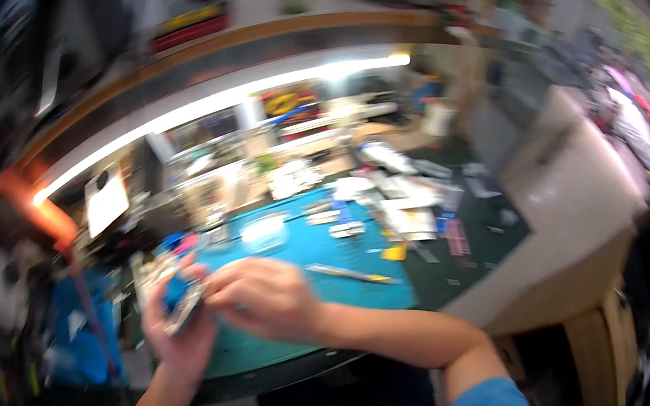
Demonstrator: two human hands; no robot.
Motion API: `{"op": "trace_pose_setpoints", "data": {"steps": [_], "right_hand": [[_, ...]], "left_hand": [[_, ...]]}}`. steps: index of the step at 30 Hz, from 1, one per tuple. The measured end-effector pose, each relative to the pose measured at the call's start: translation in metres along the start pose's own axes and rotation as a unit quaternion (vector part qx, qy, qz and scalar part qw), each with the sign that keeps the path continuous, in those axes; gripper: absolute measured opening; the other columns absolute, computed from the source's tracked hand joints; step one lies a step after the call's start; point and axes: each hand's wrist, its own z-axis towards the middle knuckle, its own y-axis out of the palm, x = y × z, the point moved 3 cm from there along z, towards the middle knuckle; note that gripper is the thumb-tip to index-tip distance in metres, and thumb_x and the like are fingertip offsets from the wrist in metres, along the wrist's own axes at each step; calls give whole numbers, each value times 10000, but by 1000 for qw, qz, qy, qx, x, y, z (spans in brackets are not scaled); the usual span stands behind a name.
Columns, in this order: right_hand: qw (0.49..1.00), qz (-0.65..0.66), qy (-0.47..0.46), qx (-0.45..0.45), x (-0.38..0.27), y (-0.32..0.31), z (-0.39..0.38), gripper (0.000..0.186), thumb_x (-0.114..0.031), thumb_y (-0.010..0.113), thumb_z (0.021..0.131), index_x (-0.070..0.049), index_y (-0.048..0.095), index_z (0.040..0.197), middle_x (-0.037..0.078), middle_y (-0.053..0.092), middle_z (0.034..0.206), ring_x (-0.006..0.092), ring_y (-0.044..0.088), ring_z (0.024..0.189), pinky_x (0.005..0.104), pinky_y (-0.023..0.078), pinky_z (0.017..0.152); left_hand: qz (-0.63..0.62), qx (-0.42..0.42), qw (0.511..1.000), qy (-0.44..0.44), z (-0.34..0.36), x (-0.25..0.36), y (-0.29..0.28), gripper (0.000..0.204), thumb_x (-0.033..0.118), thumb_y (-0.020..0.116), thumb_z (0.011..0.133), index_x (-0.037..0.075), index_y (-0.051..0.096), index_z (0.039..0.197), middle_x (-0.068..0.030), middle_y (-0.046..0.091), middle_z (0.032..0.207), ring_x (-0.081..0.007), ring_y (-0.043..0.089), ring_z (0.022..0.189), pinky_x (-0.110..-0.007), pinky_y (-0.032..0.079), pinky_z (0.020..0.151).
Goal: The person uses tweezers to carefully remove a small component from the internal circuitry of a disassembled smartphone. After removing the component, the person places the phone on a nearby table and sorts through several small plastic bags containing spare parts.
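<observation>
My left hand is closed around a small pale object with a blue part, held tilted over the near left of the teal cutting mat. My right hand has its fingers curled at the right side of that object; what they grip is hidden by blur. A slim pen-like tool with a yellow section lies on the mat beyond my hands, and a round clear item sits farther back.
Scattered white pieces cover the back right of the mat. Behind are crowded organisers under a long strip light. An orange lamp arm stands at left, with a blue bin below. A pale side surface is at right.
</observation>
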Motion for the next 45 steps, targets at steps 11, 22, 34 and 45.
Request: {"op": "trace_pose_setpoints", "data": {"steps": [11,22,34,45], "right_hand": [[995,-32,-82,55,-4,11,-11,178,-63,692,815,-54,516,836,93,639,923,290,670,889,403,573,807],[969,-141,202,39,33,-28,-2,61,-47,640,871,-60,599,914,105,669,895,310,684,773,394,551,665],[955,-127,264,-53,46,-33,-6,123,-103,646,891,-13,625,972,117,695,876,249,709,820,336,571,698],[765,412,494,32,38,23,-35,258,-192,700,956,8,646,1108,67,704,981,127,687,859,278,581,718]], "left_hand": [[-44,-111,989,-92,-9,2,4,568,424,486,1027,-53,555,1327,-200,627,1292,-338,635,1107,-451,580,889],[74,-33,994,74,11,22,-12,553,306,460,1062,-27,350,1489,-166,592,1304,-283,554,1262,-414,507,1069],[193,-98,968,129,12,3,-15,589,387,417,1081,34,275,1531,-132,561,1313,-286,513,1324,-431,456,1099],[654,-63,695,292,-10,-13,13,643,457,298,1088,-8,212,1524,-221,530,1390,-314,525,1273,-433,393,1108]]}}
